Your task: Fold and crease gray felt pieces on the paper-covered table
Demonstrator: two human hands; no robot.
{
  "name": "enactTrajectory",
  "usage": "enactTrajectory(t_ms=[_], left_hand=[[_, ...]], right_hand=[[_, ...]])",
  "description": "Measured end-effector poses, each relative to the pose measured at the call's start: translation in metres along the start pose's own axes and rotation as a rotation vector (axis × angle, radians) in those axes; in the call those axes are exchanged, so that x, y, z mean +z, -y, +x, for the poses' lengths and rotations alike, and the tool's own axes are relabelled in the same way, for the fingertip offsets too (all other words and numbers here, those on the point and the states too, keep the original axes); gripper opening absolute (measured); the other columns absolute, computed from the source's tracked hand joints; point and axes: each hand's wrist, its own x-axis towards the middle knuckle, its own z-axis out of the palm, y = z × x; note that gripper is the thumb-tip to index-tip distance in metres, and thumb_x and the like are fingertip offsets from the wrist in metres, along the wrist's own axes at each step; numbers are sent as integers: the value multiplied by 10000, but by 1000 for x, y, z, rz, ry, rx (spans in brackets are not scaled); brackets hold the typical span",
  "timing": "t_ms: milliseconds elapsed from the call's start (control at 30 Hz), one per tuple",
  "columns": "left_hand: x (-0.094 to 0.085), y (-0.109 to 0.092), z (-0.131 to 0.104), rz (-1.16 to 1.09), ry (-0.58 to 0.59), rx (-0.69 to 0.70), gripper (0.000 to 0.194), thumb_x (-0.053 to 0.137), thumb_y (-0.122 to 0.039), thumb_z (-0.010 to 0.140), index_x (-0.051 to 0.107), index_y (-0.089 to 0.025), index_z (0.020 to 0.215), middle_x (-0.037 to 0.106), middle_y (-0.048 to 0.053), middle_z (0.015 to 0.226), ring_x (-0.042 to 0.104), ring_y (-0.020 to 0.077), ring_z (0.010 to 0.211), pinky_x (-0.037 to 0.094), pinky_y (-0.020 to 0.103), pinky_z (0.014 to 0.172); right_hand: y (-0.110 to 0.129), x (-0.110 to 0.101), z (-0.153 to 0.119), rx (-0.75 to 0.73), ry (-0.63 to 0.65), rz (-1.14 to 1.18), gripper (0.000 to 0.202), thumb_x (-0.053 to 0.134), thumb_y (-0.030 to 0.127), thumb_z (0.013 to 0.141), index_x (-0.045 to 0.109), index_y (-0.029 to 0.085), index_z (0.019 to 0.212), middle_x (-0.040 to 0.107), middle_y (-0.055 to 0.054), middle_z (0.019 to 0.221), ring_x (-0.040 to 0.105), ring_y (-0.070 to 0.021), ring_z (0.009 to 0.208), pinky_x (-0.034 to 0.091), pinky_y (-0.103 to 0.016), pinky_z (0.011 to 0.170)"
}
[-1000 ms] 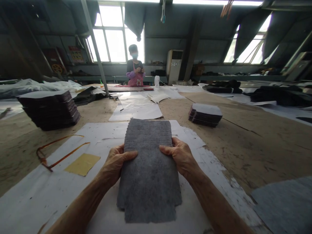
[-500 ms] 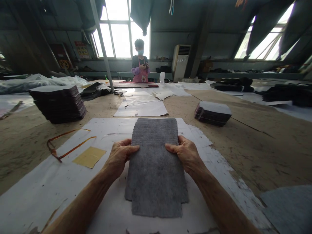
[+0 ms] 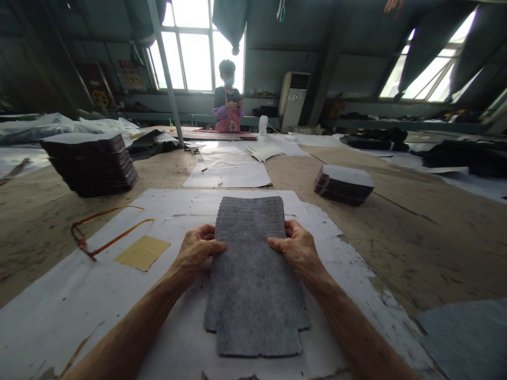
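A stack of grey felt-like pieces lies in front of me, with fanned, stepped edges at its far end and notched corners at its near end. My left hand grips its left edge, thumb on top and fingers at the side. On the right edge, my right hand holds the same stack in the same way. Beneath is a large white paper sheet. The fingertips under the stack are hidden.
Brown-framed glasses and a tan square lie at left. Dark stacks stand at far left and right. Grey material is at lower right. A person stands across the table, beyond a metal pole.
The far end of the grey stack has shifted slightly down and left in view, and its near end slightly right. Both hands keep their hold. The camera view has shifted a little.
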Motion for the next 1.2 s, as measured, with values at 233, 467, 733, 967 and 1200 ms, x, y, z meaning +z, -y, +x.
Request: enactTrajectory(t_ms=[233, 467, 733, 967, 1200], left_hand=[[3, -3, 5, -152, 134, 49, 398, 697, -212, 600, 603, -135, 979, 690, 70, 865, 635, 212, 756, 488, 329, 704], [1, 5, 17, -181, 41, 104, 346, 724, -94, 497, 646, -107, 834, 699, 54, 771, 621, 177, 651, 484, 283, 629], [5, 9, 26, -200, -88, 150, 298, 722, -54, 407, 650, -139, 683, 674, -15, 630, 599, 145, 584, 485, 247, 588], [5, -13, 44, -152, -31, 21, 353, 758, -125, 448, 670, -97, 789, 699, 72, 716, 636, 196, 615, 517, 291, 582], [5, -4, 76, -152, 2, 5, 376, 708, -4, 432, 645, -110, 788, 677, 24, 675, 620, 163, 591, 521, 288, 575]], right_hand=[[4, 0, -1, -11, 106, 173, 389, 675, 111, 480, 542, 199, 835, 631, 30, 738, 566, -147, 631, 468, -257, 546], [4, 2, 7, 6, 299, 187, 385, 702, 128, 488, 619, 169, 862, 672, -9, 757, 587, -178, 633, 478, -310, 597], [-1, 6, 23, -142, 255, 164, 225, 726, 129, 425, 615, 180, 614, 653, 35, 713, 567, -154, 743, 436, -246, 680], [13, 3, 45, 34, 276, 83, 305, 708, 135, 435, 666, 146, 737, 669, -4, 668, 585, -154, 607, 457, -272, 596], [10, -7, 72, 114, 371, 38, 398, 690, 62, 365, 672, 161, 750, 671, 10, 683, 605, -164, 651, 478, -264, 607]])
